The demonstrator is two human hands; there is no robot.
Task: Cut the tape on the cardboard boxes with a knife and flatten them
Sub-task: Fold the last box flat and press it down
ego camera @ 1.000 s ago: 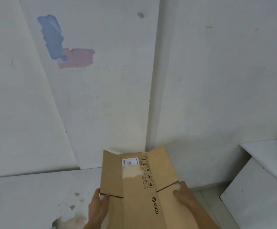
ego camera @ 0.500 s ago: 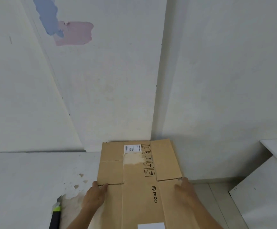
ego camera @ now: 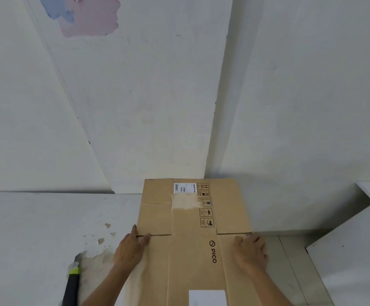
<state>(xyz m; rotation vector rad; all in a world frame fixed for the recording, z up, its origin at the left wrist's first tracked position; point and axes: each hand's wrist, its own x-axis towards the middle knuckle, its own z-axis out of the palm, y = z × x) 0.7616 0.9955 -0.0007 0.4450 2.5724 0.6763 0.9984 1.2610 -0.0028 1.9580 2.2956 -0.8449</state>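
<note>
A flattened brown cardboard box [ego camera: 192,219] printed "PICO" lies on the white table [ego camera: 36,228], its far end against the wall. It carries a white label and a torn patch near the far end. My left hand [ego camera: 131,248] rests flat on its left edge at the flap slit, fingers straight. My right hand [ego camera: 251,252] holds the right edge with its fingers curled over it. A utility knife [ego camera: 72,281] with a black handle and a yellow-green collar lies on the table left of my left arm, blade pointing away. Neither hand touches it.
White walls meet in a corner right behind the box. The table's surface is chipped [ego camera: 100,241] near the knife. A white cabinet [ego camera: 356,250] stands at the right, with a strip of floor [ego camera: 290,261] between it and the table.
The box has come down from a raised, tilted hold to lie flat on the table. My view has dropped, and the knife has come into sight at the left.
</note>
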